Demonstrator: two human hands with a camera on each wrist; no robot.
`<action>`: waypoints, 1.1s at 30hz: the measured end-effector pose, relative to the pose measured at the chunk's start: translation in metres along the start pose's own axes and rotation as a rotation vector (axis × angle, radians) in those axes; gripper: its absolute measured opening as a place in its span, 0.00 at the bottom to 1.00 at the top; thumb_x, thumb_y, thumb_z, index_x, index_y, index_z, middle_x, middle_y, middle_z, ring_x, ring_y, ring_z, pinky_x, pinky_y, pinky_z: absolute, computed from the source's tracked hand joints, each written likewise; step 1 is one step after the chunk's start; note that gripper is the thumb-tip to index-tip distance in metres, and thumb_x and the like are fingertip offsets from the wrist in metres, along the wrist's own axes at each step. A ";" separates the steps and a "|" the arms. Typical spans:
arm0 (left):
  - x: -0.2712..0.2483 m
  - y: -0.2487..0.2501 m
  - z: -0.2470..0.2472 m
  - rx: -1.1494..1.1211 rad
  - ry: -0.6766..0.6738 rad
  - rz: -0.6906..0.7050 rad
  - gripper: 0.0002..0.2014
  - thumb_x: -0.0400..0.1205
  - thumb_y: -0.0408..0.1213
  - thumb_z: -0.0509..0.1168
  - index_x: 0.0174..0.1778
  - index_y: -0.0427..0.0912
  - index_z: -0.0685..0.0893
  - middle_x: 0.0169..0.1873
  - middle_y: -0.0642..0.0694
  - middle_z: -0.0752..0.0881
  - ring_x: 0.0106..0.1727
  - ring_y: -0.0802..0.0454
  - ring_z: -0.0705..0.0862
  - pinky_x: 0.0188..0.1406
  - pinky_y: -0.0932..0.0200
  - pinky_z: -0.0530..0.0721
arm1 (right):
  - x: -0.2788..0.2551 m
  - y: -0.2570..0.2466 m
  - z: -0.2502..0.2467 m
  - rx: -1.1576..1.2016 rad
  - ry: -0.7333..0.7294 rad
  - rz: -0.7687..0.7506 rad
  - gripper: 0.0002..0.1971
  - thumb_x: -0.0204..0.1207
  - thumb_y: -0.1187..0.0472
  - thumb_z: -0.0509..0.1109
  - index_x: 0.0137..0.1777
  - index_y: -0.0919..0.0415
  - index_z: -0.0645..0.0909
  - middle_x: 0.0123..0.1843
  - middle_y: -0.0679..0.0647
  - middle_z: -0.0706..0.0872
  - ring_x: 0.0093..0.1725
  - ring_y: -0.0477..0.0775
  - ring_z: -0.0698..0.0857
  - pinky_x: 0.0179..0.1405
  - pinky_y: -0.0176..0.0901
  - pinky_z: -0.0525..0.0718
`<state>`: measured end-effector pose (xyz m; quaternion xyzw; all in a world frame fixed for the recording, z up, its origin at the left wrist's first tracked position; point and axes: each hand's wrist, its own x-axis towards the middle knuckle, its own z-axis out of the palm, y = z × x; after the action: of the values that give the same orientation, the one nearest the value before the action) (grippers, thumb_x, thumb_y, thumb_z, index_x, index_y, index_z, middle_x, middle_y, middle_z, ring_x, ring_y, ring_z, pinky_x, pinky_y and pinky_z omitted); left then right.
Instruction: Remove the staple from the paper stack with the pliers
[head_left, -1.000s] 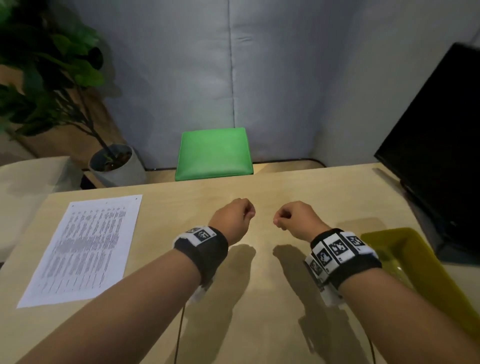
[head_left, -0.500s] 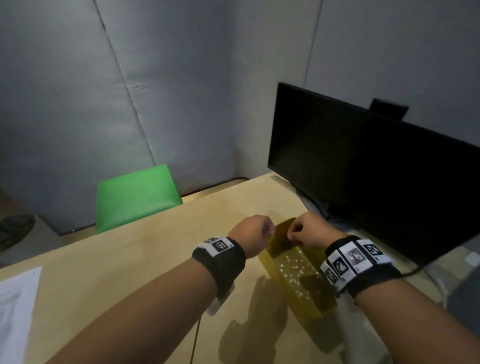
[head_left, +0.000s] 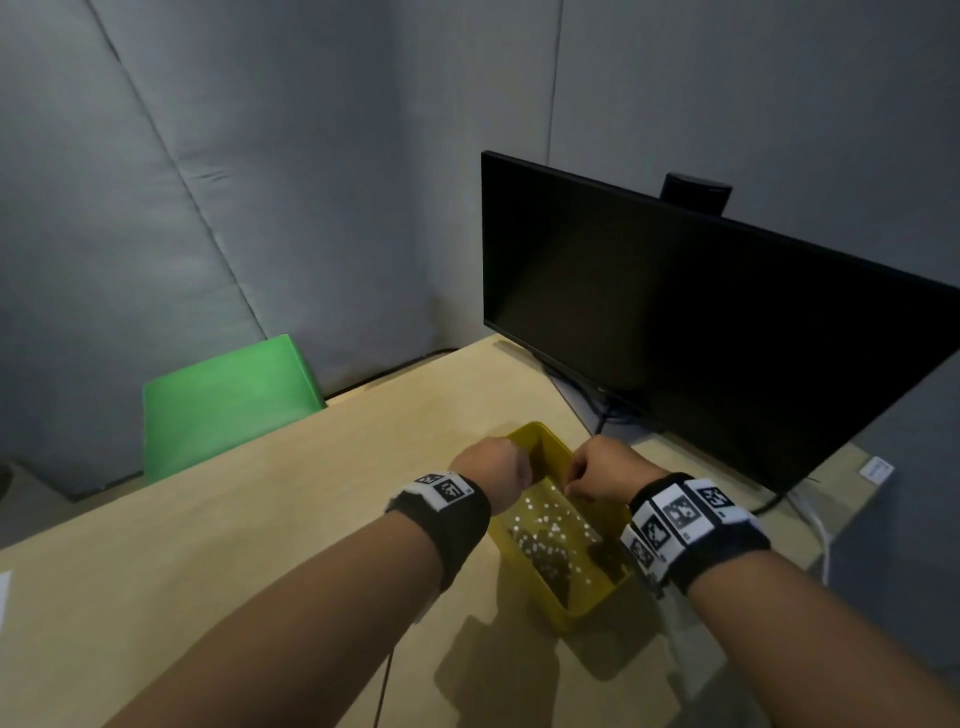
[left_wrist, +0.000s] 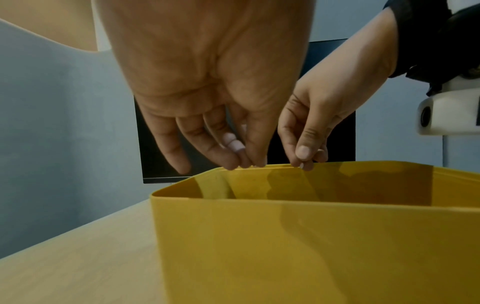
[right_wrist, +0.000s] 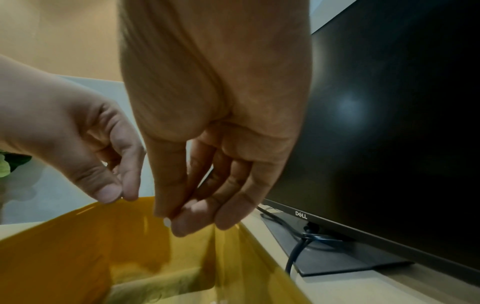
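No pliers or staple can be made out in any view. Only a white corner of the paper stack (head_left: 3, 597) shows, at the far left edge of the table. My left hand (head_left: 501, 467) (left_wrist: 246, 163) hovers over the far rim of a yellow bin (head_left: 540, 434), thumb and fingertips pressed together with nothing visible between them. My right hand (head_left: 576, 480) (right_wrist: 179, 218) hangs beside it over the same bin, fingertips also pressed together. A small white speck shows at its tips; I cannot tell if it is held.
The bin (left_wrist: 285, 236) holds several white paper dots and dark shapes I cannot identify. A black monitor (head_left: 701, 322) stands close behind on the right, its stand and cable (right_wrist: 298, 251) beside the bin. A green chair (head_left: 228, 400) sits beyond the wooden table (head_left: 260, 519).
The head view has swung right, from the paper stack to the monitor. Both hands moved right from bare table to above the yellow bin, and their fists loosened into fingertip pinches.
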<state>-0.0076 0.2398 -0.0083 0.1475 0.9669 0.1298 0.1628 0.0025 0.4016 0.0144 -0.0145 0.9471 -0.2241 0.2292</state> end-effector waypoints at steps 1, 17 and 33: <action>0.000 0.000 0.000 -0.002 0.002 -0.010 0.10 0.78 0.34 0.61 0.46 0.42 0.88 0.47 0.43 0.89 0.48 0.42 0.86 0.44 0.51 0.83 | 0.001 0.000 0.001 0.003 -0.001 -0.001 0.06 0.75 0.63 0.73 0.49 0.60 0.88 0.46 0.53 0.89 0.51 0.49 0.86 0.56 0.43 0.83; 0.007 -0.007 0.007 -0.013 -0.044 -0.004 0.06 0.78 0.35 0.63 0.43 0.45 0.87 0.46 0.46 0.88 0.47 0.45 0.85 0.42 0.54 0.82 | 0.008 0.000 0.006 0.042 -0.018 -0.008 0.06 0.76 0.68 0.71 0.49 0.58 0.87 0.46 0.49 0.86 0.52 0.49 0.84 0.55 0.42 0.81; -0.016 -0.033 -0.038 0.035 0.048 -0.136 0.13 0.82 0.44 0.59 0.57 0.47 0.86 0.54 0.46 0.85 0.52 0.45 0.84 0.43 0.56 0.78 | 0.016 -0.043 -0.021 -0.023 -0.098 -0.117 0.10 0.76 0.56 0.71 0.55 0.56 0.86 0.54 0.52 0.87 0.57 0.52 0.83 0.54 0.43 0.78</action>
<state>-0.0142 0.1966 0.0209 0.0814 0.9804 0.1050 0.1456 -0.0246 0.3695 0.0427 -0.0836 0.9348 -0.2252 0.2618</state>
